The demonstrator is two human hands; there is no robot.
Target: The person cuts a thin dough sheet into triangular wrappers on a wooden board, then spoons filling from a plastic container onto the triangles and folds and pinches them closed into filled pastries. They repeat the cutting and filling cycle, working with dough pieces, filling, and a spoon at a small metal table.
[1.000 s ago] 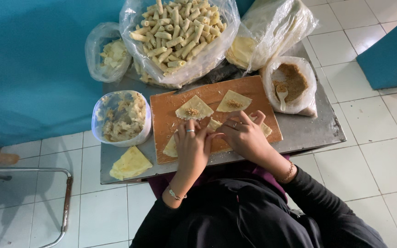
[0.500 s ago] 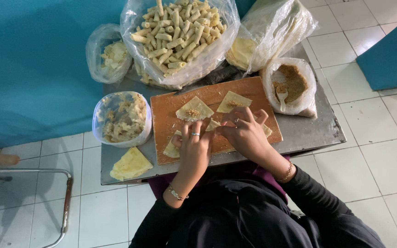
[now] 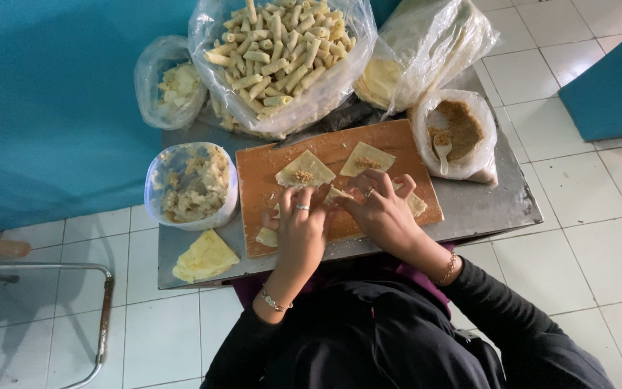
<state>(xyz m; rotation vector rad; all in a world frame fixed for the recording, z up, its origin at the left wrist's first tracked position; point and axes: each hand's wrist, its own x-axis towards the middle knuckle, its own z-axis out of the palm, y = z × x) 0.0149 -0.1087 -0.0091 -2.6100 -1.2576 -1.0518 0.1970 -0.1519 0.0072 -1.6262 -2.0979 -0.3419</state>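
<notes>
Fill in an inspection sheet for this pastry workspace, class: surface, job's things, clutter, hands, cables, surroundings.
Surface: metal table with a wooden board on it.
Job's things: wrapper between both hands; two filled wrappers farther up the board; filling bag with a spoon, right of the board.
Clutter: big bag of rolls; small bag; wrapper bag; tub; wrapper stack.
Hands: left hand and right hand both on the wrapper; rings and bracelets worn.
Cables: nothing seen.
Surroundings: white tiled floor, teal wall, metal frame at left.
</notes>
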